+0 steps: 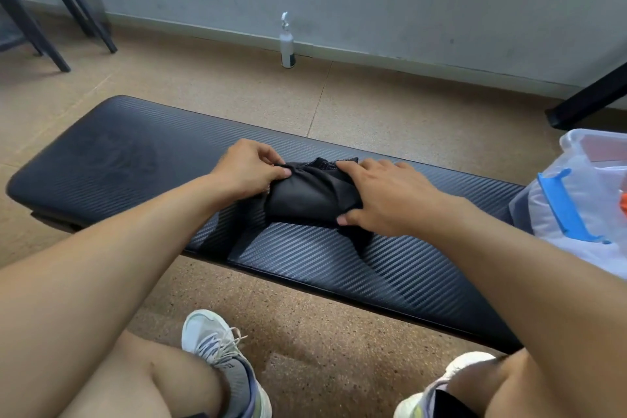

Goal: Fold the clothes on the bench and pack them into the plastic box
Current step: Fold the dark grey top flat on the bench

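A black garment, bunched into a small bundle, lies on the middle of the black padded bench. My left hand pinches the bundle's left edge between curled fingers and thumb. My right hand lies over the bundle's right side, fingers spread on top and thumb hooked under its near edge. A loose end of the fabric trails toward the bench's near edge. At the right end of the bench stands the clear plastic box with a blue latch; its inside is hard to make out.
A white spray bottle stands on the floor by the wall. Dark chair legs are at the far left, and a black table leg at the far right. My knees and two sneakers are near the bench's front.
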A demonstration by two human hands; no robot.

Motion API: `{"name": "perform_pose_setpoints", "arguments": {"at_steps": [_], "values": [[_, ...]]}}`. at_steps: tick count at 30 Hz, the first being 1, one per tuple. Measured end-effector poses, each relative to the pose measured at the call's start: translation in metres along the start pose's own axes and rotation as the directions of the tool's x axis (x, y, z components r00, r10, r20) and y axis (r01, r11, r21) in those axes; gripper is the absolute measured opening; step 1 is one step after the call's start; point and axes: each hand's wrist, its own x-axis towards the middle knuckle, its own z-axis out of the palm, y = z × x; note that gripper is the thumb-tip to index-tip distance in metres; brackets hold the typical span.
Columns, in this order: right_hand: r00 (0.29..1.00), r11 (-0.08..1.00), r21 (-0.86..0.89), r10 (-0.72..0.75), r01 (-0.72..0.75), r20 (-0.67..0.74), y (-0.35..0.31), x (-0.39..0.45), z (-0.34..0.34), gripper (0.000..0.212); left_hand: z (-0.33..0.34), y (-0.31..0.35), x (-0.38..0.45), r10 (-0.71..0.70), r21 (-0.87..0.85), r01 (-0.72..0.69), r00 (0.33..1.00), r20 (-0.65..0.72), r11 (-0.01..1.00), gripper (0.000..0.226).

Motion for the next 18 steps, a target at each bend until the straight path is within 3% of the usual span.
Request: {"name": "perform_pose_setpoints", "arguments": {"at_steps": [4, 6, 9, 14, 18], "values": [[0.998, 0.983, 0.176, 0.056, -0.057, 0.011, 0.012, 0.009, -0.005, 0.049, -0.002, -0.001, 0.002, 0.026, 0.023, -0.027, 0.999, 0.026, 0.999, 0.031], [0.992, 0.975, 0.192, 0.121, -0.113, -0.030, 0.022, 0.013, -0.004, 0.040, 0.001, 0.000, 0.003, -0.021, -0.029, 0.023, 0.997, 0.068, 0.999, 0.044], [0.983, 0.969, 0.184, 0.176, -0.164, -0.054, 0.028, 0.018, 0.001, 0.054, 0.000, -0.004, 0.008, -0.094, -0.129, 0.117, 0.981, 0.172, 0.985, 0.041], [0.992, 0.979, 0.182, -0.080, 0.096, -0.093, 0.014, 0.021, 0.002, 0.067, -0.002, -0.001, 0.003, -0.040, -0.307, 0.137, 0.952, 0.303, 0.942, 0.018], [0.987, 0.975, 0.159, -0.151, 0.158, -0.053, 0.010, 0.026, 0.008, 0.093, -0.010, 0.012, -0.011, 0.158, -0.358, -0.051, 0.948, 0.276, 0.932, 0.012]]}}
